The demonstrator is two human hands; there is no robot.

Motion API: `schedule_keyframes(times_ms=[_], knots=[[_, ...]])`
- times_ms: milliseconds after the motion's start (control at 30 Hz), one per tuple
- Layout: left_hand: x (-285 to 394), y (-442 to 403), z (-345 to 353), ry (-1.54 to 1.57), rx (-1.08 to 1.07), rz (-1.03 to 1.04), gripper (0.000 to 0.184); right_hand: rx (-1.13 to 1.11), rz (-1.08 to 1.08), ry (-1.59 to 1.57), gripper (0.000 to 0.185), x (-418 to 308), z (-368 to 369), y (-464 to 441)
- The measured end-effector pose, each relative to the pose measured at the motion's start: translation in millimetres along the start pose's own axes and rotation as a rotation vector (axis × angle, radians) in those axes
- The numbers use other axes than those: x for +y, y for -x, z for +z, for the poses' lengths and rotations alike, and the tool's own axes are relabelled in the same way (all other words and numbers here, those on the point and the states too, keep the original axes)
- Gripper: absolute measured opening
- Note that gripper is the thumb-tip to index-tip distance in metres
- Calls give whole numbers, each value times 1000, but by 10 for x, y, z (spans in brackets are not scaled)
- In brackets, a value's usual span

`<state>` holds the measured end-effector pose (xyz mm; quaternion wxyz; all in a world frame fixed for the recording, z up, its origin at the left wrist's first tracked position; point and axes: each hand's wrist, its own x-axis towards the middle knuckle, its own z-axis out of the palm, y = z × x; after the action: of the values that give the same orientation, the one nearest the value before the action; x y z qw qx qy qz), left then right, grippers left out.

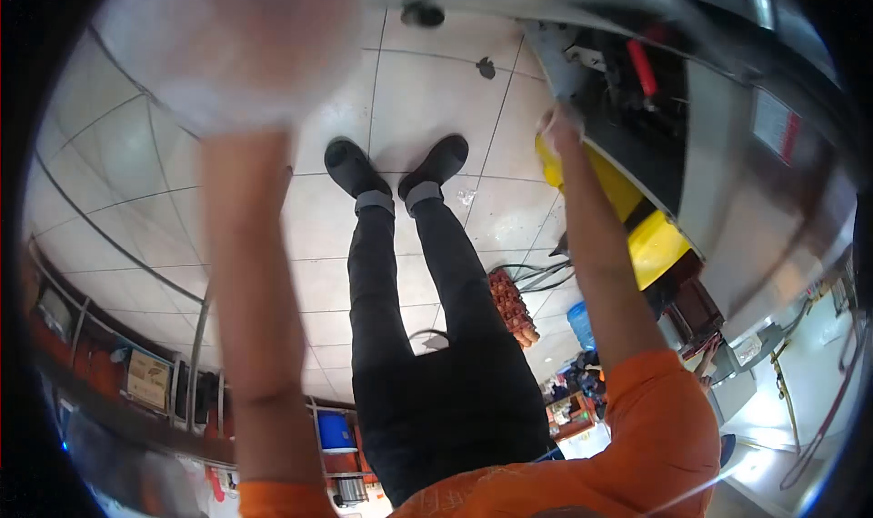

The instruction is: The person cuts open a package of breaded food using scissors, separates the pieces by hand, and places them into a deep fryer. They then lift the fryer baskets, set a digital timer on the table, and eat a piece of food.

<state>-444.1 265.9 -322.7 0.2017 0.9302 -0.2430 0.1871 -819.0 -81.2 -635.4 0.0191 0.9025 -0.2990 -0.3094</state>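
Observation:
My left hand [245, 45] is raised close to the camera at the upper left, smeared by motion. A whitish, see-through covering like a thin plastic glove seems to wrap it, and its fingers cannot be made out. Farther away, my right hand [563, 129] reaches forward beside the edge of a metal unit, just above a yellow panel [600, 181]. It also looks covered in something pale and clear. Its fingers appear curled in, but what they hold, if anything, is too small to name. A dark opening [627, 90] with a red-handled object [642, 67] lies beyond it.
Black shoes [350, 165] stand on a white tiled floor [364, 90]. Behind me at right are stacked egg-like items [512, 309], cables [546, 274] and a blue water jug [580, 325]. Metal rails and shelving with a blue container [336, 432] run along the left and rear.

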Motion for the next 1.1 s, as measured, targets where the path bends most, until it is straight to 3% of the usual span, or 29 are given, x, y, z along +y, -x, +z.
schedule_keyframes(times_ms=[33,100,167,300,400,467,500,567,800,867,933,1000,1033,1100], knots=[[-104,-59,150,-17,24,17,34,105,6,141,45,-11,21,-262],[-295,-42,415,-29,36,26,33,150,53,297,49,624,715,-1100],[-403,-20,624,-43,34,30,33,-191,62,526,49,3,-388,-950],[-497,38,881,-57,30,33,33,-386,-54,724,44,469,-164,-1408],[-548,51,941,-70,28,27,32,-209,-94,2596,36,854,402,-1664],[-559,88,970,-74,26,16,32,151,-126,3830,36,982,388,-1660],[-565,102,975,-69,24,9,32,140,-132,3849,36,1058,368,-1665],[-565,105,976,-68,23,1,32,-54,-502,3632,33,667,5,-1436],[-550,114,968,-74,36,12,31,-1,-486,3424,22,692,47,-1397],[-552,157,990,-76,25,-1,31,-20,-287,3419,19,670,99,-1427],[-566,176,997,-76,24,-4,31,87,-303,3428,16,665,62,-1427],[-572,171,1011,-72,27,-2,30,-150,-333,3493,14,589,32,-1354],[-570,173,1011,-71,26,3,30,-153,-333,3492,14,640,79,-1384],[-573,168,995,-67,31,6,30,29,-338,3512,14,742,138,-1452]])
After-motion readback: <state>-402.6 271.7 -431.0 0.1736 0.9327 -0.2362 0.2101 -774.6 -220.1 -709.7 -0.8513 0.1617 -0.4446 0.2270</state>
